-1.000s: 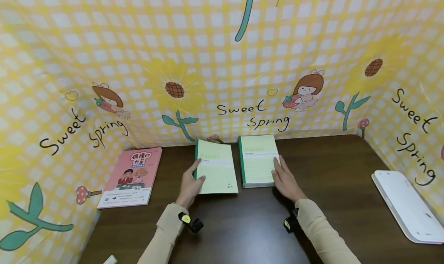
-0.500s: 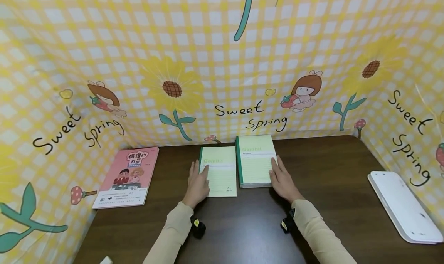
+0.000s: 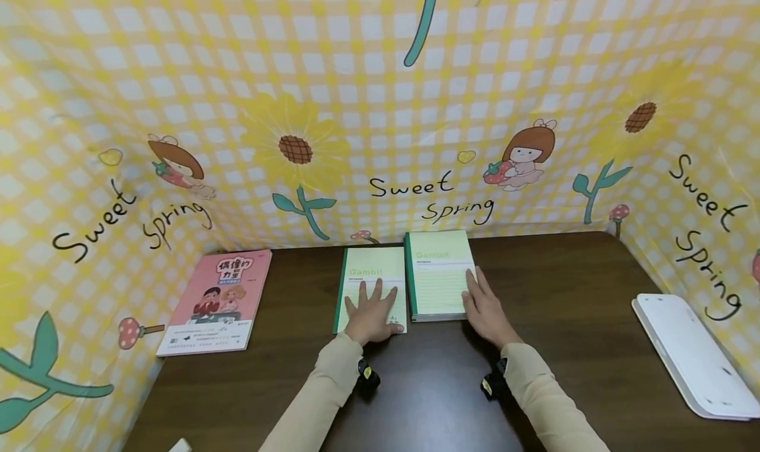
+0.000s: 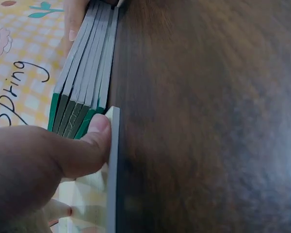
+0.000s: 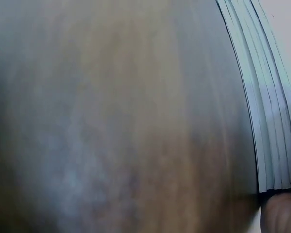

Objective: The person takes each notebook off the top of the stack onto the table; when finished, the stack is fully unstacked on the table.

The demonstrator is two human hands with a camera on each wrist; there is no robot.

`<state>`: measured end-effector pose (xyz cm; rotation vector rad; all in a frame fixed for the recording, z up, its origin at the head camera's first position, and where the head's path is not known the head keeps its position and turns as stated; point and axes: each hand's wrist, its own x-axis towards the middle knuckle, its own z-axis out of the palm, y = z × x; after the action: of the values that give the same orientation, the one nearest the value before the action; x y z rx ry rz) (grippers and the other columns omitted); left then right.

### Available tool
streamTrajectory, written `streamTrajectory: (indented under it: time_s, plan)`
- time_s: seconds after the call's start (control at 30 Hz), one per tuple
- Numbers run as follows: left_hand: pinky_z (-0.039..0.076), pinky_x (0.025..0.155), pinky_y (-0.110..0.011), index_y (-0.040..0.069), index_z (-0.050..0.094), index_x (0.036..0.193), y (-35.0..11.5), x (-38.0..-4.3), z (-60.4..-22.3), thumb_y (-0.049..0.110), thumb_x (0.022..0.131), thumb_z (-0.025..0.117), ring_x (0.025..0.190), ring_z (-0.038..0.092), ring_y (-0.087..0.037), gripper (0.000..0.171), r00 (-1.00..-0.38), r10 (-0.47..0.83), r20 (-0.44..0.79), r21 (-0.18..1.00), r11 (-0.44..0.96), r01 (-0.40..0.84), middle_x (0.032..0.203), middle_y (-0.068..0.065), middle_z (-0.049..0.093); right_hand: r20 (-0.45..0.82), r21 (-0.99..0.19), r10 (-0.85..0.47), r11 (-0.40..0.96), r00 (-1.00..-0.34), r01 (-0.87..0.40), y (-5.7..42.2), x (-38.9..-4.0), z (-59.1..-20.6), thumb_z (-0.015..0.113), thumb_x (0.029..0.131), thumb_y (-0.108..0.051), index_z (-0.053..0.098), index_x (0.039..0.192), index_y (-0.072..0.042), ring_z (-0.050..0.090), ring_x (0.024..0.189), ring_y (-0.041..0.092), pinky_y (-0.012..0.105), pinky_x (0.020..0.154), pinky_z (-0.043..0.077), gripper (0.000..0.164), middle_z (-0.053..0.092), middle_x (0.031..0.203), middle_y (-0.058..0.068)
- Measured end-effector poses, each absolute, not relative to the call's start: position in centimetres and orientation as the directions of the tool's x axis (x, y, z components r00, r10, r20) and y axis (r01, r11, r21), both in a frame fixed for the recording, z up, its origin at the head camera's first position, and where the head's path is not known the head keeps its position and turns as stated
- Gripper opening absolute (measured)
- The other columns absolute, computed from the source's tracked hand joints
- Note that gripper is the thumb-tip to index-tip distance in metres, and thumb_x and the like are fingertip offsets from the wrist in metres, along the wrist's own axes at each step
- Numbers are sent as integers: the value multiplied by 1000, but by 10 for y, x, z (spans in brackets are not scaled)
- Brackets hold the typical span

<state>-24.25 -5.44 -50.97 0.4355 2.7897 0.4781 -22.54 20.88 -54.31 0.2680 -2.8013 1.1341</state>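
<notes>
A pale green notebook with a green spine lies on the table, left of a stack of matching notebooks. My left hand rests on the lower part of its cover, fingers spread. In the left wrist view, the left thumb lies at the notebook's edge, close by the green spines of the stack. My right hand touches the right side of the stack, its fingers extended over the top cover's edge. The right wrist view shows the stacked page edges with a bit of that hand below.
A pink book with cartoon figures lies at the left of the dark wooden table. At the right edge is a white flat object. A yellow checked cloth hangs behind and at both sides.
The left notebook, earlier gripped at its left side and slightly askew, now lies straighter beside the stack. My left hand has moved right onto its cover and spread. The right hand stays put.
</notes>
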Motion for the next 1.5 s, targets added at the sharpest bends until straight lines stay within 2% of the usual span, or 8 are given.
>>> streamTrajectory:
  time_s: [0.4,0.73,0.93,1.1,1.23,1.33,1.5]
  plan:
    - [5,107,-75,23,33,152,-66,-246,-509,46,83,72,148,-2,-46,83,-900,369,-232,319,903,288,163,-12,11,201,-683,-111,696,-973,-220,216,-218,-545,34,106,-30,21,153,-1,28,137,53,68,103,30,57,11,159,27]
    - [4,105,-78,20,35,151,-139,-254,-513,40,82,76,147,0,-48,83,-930,318,-184,366,900,236,162,-15,14,187,-680,-111,703,-976,-210,220,-219,-547,37,105,-26,21,152,1,33,136,50,65,105,32,57,9,159,27]
    - [0,104,-78,17,34,152,-181,-257,-511,35,83,76,146,-2,-49,83,-938,302,-173,409,888,210,162,-19,13,165,-690,-113,697,-980,-197,221,-220,-545,36,106,-27,19,153,-1,30,137,51,66,105,30,57,7,160,25]
    - [-1,104,-78,16,34,152,-205,-255,-513,33,83,76,146,-2,-50,83,-948,262,-180,404,898,171,161,-20,12,162,-690,-144,691,-976,-216,214,-223,-545,36,106,-28,18,154,-1,36,134,51,65,104,33,58,6,160,25]
    - [-2,104,-78,17,33,152,-213,-253,-514,32,83,77,146,-4,-49,83,-949,250,-190,428,891,149,162,-20,11,162,-689,-143,692,-976,-215,210,-226,-545,36,106,-27,19,154,-1,37,133,51,65,105,32,57,7,161,25]
    - [-3,104,-77,17,34,152,-212,-256,-514,32,82,77,146,-4,-49,84,-948,255,-191,438,887,150,162,-19,10,163,-688,-132,695,-978,-208,211,-227,-544,36,106,-27,19,154,-1,34,135,51,64,105,31,57,7,161,25]
    - [1,103,-79,15,36,150,-209,-256,-510,36,80,79,145,-3,-51,85,-956,251,-151,431,887,164,161,-23,8,155,-692,-136,692,-978,-206,210,-226,-544,37,105,-27,19,154,-2,31,137,50,65,106,31,57,7,161,25]
